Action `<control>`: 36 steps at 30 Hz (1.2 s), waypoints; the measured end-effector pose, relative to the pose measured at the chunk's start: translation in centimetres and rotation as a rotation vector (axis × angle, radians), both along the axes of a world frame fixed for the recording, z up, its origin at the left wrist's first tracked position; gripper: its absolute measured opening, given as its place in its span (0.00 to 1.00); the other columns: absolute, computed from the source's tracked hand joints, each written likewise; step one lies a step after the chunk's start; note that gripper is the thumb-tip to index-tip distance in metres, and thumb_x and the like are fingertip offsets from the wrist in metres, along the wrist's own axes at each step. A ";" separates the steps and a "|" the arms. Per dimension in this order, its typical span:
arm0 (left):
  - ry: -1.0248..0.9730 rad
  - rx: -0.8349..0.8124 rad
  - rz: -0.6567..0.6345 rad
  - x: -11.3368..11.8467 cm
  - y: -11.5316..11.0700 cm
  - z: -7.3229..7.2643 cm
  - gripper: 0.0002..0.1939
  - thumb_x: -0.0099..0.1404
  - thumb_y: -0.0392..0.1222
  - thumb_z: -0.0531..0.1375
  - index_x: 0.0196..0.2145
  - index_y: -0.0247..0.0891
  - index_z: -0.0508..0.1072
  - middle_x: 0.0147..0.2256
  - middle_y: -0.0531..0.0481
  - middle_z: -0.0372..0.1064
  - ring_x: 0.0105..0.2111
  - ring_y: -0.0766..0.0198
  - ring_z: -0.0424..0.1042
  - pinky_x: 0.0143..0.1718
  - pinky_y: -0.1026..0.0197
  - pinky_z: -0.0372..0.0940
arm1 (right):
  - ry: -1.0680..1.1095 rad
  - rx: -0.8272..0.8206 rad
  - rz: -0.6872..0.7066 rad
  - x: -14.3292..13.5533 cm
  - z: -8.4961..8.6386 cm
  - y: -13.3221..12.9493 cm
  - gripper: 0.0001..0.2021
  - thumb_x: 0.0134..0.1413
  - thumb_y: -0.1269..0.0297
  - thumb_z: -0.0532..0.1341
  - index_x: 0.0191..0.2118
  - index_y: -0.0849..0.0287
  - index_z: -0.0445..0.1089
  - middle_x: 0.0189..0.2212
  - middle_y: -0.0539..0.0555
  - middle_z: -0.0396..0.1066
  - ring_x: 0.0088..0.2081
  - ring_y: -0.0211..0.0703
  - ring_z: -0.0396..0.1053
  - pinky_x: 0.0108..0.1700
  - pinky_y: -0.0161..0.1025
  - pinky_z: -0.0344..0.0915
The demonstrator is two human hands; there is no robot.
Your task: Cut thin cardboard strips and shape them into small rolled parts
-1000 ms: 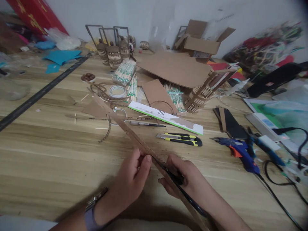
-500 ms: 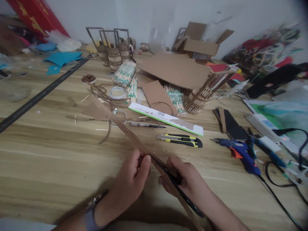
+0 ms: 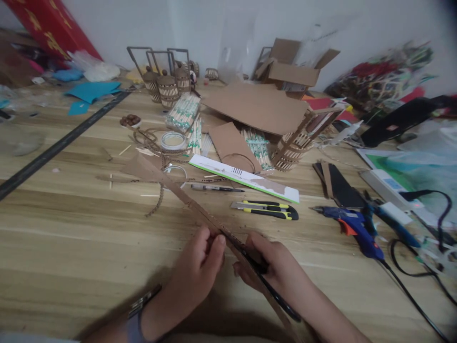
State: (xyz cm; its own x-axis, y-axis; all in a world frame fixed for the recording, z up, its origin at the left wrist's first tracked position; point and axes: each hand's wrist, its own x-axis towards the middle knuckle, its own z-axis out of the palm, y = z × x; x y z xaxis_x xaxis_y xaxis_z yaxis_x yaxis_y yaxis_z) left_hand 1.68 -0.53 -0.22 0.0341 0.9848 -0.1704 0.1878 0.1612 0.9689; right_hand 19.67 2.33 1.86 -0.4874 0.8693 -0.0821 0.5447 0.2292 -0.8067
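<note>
My left hand (image 3: 196,269) pinches a long, narrow strip of brown cardboard (image 3: 183,196) between thumb and fingers. The strip slants from the upper left of the table down between my hands toward my body. In my right hand (image 3: 280,267) is a pair of black-handled scissors (image 3: 285,307), its blades lying along the strip close to my left thumb. How far the blades are parted I cannot tell. Beyond my hands a yellow and black utility knife (image 3: 267,209) lies on the wooden table, with a marker pen (image 3: 216,188) behind it.
To the right lies a blue glue gun (image 3: 352,224) with its cable, beside a dark phone (image 3: 344,186). A white-and-green strip (image 3: 246,178), tape rolls (image 3: 173,140), and a large cardboard sheet (image 3: 255,105) are farther back. Small lidded baskets (image 3: 167,90) stand near the wall.
The view has shifted slightly. My hands, the scissors and the cardboard strip keep nearly the same positions relative to one another.
</note>
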 end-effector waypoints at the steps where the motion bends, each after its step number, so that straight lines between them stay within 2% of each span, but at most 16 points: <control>1: -0.011 0.000 -0.004 0.0 0.0 0.0 0.14 0.70 0.52 0.50 0.33 0.40 0.64 0.19 0.59 0.57 0.19 0.66 0.57 0.21 0.64 0.54 | -0.001 -0.010 -0.007 0.0 0.0 0.0 0.13 0.45 0.69 0.60 0.25 0.54 0.50 0.17 0.40 0.51 0.20 0.31 0.47 0.20 0.28 0.45; 6: -0.031 0.038 0.040 -0.5 0.2 0.4 0.16 0.71 0.52 0.52 0.29 0.40 0.63 0.20 0.59 0.57 0.21 0.67 0.58 0.23 0.65 0.54 | -0.011 -0.069 -0.028 0.0 0.5 0.0 0.16 0.42 0.70 0.61 0.25 0.53 0.48 0.17 0.39 0.49 0.20 0.31 0.44 0.20 0.29 0.43; 10: -0.029 0.085 0.095 -0.7 0.1 0.7 0.15 0.71 0.49 0.51 0.28 0.40 0.62 0.20 0.59 0.57 0.21 0.68 0.58 0.23 0.66 0.54 | -0.029 -0.054 -0.010 0.2 0.7 -0.1 0.16 0.43 0.71 0.60 0.25 0.54 0.48 0.18 0.40 0.51 0.20 0.31 0.46 0.21 0.29 0.43; 19: -0.056 0.086 0.057 -0.2 -0.2 0.4 0.14 0.71 0.47 0.51 0.28 0.40 0.61 0.20 0.60 0.56 0.20 0.69 0.57 0.22 0.67 0.55 | -0.043 -0.119 0.006 0.2 0.8 -0.4 0.17 0.40 0.73 0.62 0.26 0.54 0.49 0.21 0.40 0.55 0.23 0.31 0.49 0.23 0.29 0.45; 26: -0.103 0.068 0.056 -0.3 -0.4 0.1 0.14 0.71 0.48 0.51 0.29 0.40 0.61 0.19 0.60 0.55 0.19 0.69 0.56 0.21 0.68 0.54 | 0.001 -0.135 0.006 0.2 0.5 -0.4 0.16 0.43 0.72 0.61 0.25 0.54 0.49 0.19 0.40 0.53 0.22 0.31 0.46 0.21 0.30 0.43; 31: -0.093 0.053 0.055 -0.3 -0.2 0.3 0.14 0.71 0.48 0.51 0.28 0.41 0.61 0.19 0.59 0.56 0.19 0.69 0.58 0.22 0.67 0.56 | -0.013 -0.154 0.012 0.1 0.3 -0.4 0.17 0.46 0.68 0.63 0.26 0.54 0.49 0.19 0.40 0.51 0.21 0.31 0.46 0.21 0.30 0.43; 36: -0.018 0.081 0.045 -0.2 -0.1 0.5 0.14 0.71 0.49 0.50 0.28 0.41 0.62 0.19 0.59 0.55 0.19 0.68 0.56 0.20 0.66 0.54 | -0.042 -0.130 0.000 0.0 0.4 -0.5 0.18 0.44 0.67 0.65 0.27 0.54 0.50 0.19 0.39 0.52 0.21 0.31 0.48 0.21 0.29 0.45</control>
State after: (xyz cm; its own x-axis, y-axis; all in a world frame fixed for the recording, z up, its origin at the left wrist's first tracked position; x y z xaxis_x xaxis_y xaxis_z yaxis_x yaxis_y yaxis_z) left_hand 1.51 -0.59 0.24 -0.0086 0.9960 -0.0895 0.1643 0.0897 0.9823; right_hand 19.69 1.83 2.21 -0.4810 0.8501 -0.2145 0.5789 0.1242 -0.8059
